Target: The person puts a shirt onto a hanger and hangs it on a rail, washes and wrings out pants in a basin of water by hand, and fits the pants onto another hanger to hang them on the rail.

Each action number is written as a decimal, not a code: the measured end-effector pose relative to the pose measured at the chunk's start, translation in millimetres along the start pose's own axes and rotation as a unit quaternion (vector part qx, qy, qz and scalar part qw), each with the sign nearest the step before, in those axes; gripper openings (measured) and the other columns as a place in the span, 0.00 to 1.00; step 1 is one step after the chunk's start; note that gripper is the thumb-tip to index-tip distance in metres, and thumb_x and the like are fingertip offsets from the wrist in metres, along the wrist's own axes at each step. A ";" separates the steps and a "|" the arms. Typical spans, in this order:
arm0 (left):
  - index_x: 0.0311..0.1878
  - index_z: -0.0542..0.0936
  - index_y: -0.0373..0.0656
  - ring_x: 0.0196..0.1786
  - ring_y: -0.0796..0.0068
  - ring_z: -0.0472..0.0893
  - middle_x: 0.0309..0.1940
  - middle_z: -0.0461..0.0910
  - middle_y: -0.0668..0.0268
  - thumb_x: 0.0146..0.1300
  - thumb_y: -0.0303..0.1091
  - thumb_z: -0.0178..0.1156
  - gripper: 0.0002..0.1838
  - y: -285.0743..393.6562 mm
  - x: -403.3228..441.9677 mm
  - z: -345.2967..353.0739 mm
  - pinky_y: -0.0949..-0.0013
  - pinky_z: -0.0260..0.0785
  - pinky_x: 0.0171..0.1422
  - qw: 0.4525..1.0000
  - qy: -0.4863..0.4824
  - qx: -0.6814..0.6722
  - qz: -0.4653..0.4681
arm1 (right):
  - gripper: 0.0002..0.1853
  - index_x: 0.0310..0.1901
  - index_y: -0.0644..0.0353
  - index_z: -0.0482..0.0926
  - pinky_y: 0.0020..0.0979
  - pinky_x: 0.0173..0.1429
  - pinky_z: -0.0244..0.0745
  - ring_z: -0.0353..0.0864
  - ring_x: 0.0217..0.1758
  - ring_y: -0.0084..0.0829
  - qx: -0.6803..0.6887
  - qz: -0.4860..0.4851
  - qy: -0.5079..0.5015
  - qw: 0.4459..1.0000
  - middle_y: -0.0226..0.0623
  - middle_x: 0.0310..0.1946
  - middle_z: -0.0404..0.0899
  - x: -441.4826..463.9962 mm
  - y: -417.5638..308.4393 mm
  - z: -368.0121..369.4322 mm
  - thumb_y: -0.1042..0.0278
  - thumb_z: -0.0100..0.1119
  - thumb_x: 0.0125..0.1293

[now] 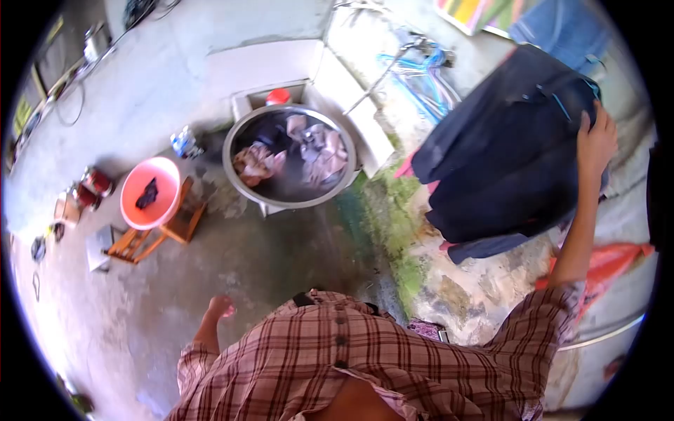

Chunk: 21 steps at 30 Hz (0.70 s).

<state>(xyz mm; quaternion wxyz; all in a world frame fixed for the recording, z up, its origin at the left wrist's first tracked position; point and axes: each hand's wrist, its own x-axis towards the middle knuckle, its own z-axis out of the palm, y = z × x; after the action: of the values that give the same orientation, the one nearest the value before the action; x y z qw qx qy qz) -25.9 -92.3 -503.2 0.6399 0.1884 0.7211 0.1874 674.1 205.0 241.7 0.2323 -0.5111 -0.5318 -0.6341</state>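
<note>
A dark long-sleeved garment point(505, 147) hangs at the right, with bits of a teal hanger point(562, 107) showing at its top. My right hand point(597, 137) reaches up to its upper edge and grips the cloth beside the hanger; the fingertips are partly hidden. Down at my left side, my left hand point(221, 306) is loosely curled, apart from everything, with nothing visible in it. A large metal basin point(229, 163) holds wet pale and dark clothes point(324, 151) in dark water.
A pink basin point(128, 186) with a dark cloth rests on a wooden chair point(130, 245) at the left. Blue hangers point(421, 81) hang near the wall pipe. Blue denim point(562, 31) hangs behind the garment. Green moss point(400, 238) covers the floor edge. A red bag point(607, 270) lies right.
</note>
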 end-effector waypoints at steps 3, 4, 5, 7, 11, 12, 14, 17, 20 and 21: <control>0.47 0.78 0.45 0.25 0.71 0.81 0.27 0.82 0.64 0.66 0.37 0.58 0.10 -11.4 -1.1 12.0 0.67 0.75 0.25 0.999 -0.011 0.023 0.022 | 0.11 0.47 0.61 0.79 0.42 0.52 0.74 0.80 0.48 0.46 0.367 0.037 -0.144 0.918 0.43 0.43 0.82 -68.7 -98.1 -7.7 0.65 0.58 0.67; 0.47 0.78 0.44 0.25 0.71 0.81 0.27 0.82 0.64 0.66 0.36 0.58 0.10 -12.6 -7.2 15.5 0.67 0.75 0.25 0.999 -0.014 0.017 0.023 | 0.09 0.43 0.62 0.79 0.42 0.49 0.75 0.81 0.44 0.47 0.402 0.021 -0.227 0.887 0.45 0.40 0.81 -92.6 -140.7 -25.7 0.66 0.57 0.66; 0.47 0.78 0.44 0.25 0.71 0.81 0.27 0.82 0.63 0.66 0.36 0.58 0.10 -11.1 -14.0 20.4 0.67 0.75 0.26 0.999 -0.016 0.013 0.025 | 0.06 0.39 0.61 0.79 0.43 0.46 0.75 0.81 0.41 0.48 0.469 0.003 -0.303 0.830 0.46 0.38 0.81 -130.7 -172.6 -21.2 0.69 0.57 0.66; 0.47 0.78 0.43 0.25 0.71 0.82 0.28 0.82 0.63 0.66 0.35 0.58 0.10 -14.4 -31.4 26.1 0.67 0.75 0.26 1.000 -0.013 0.013 0.024 | 0.07 0.39 0.62 0.79 0.45 0.44 0.75 0.81 0.40 0.51 0.477 -0.023 -0.530 0.701 0.51 0.35 0.81 -235.4 -227.4 6.5 0.69 0.55 0.63; 0.47 0.78 0.42 0.26 0.71 0.82 0.28 0.83 0.63 0.66 0.34 0.58 0.10 -37.4 -52.9 19.9 0.67 0.76 0.27 1.000 0.007 0.007 0.012 | 0.24 0.53 0.59 0.80 0.39 0.54 0.76 0.83 0.49 0.42 0.510 -0.152 -0.732 0.426 0.45 0.48 0.83 -452.6 -314.0 25.9 0.57 0.68 0.57; 0.47 0.78 0.42 0.26 0.71 0.82 0.28 0.83 0.63 0.66 0.34 0.58 0.10 -51.7 -56.4 15.4 0.67 0.76 0.27 1.000 0.011 0.000 0.008 | 0.25 0.55 0.59 0.80 0.38 0.56 0.76 0.83 0.51 0.41 0.515 -0.083 -0.767 0.374 0.45 0.51 0.83 -484.6 -335.4 14.9 0.57 0.68 0.56; 0.46 0.79 0.42 0.26 0.70 0.82 0.28 0.83 0.62 0.65 0.33 0.58 0.09 -70.8 -65.5 5.5 0.67 0.77 0.27 1.000 0.014 -0.002 -0.022 | 0.25 0.55 0.59 0.79 0.37 0.56 0.76 0.83 0.51 0.42 0.554 -0.039 -0.774 0.304 0.47 0.50 0.83 -523.4 -369.8 -0.7 0.58 0.68 0.56; 0.45 0.80 0.42 0.26 0.70 0.83 0.28 0.83 0.61 0.64 0.32 0.59 0.08 -96.8 -85.1 -3.3 0.66 0.78 0.28 0.996 0.040 0.025 -0.070 | 0.26 0.57 0.59 0.78 0.37 0.56 0.76 0.83 0.53 0.42 0.571 0.008 -0.761 0.310 0.49 0.51 0.82 -527.1 -416.8 -18.2 0.59 0.68 0.57; 0.43 0.81 0.41 0.26 0.70 0.83 0.28 0.83 0.61 0.64 0.32 0.59 0.08 -92.4 -95.6 -0.6 0.66 0.79 0.29 0.992 0.068 0.029 -0.104 | 0.27 0.59 0.59 0.76 0.38 0.57 0.76 0.82 0.55 0.42 0.577 0.022 -0.743 0.339 0.51 0.51 0.82 -502.3 -467.2 -5.6 0.61 0.67 0.57; 0.42 0.81 0.41 0.26 0.70 0.83 0.28 0.83 0.61 0.63 0.32 0.59 0.08 -88.8 -94.8 1.8 0.66 0.79 0.29 0.990 0.076 0.025 -0.114 | 0.28 0.60 0.59 0.75 0.39 0.58 0.76 0.82 0.55 0.44 0.584 0.022 -0.729 0.355 0.51 0.51 0.82 -492.7 -485.9 2.4 0.62 0.67 0.57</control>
<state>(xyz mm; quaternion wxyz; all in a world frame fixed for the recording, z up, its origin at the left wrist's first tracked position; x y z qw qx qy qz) -16.4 -217.0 -468.0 0.5960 0.1057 0.7885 0.1090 450.0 243.2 -411.9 0.0070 -0.5197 -0.7177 0.4634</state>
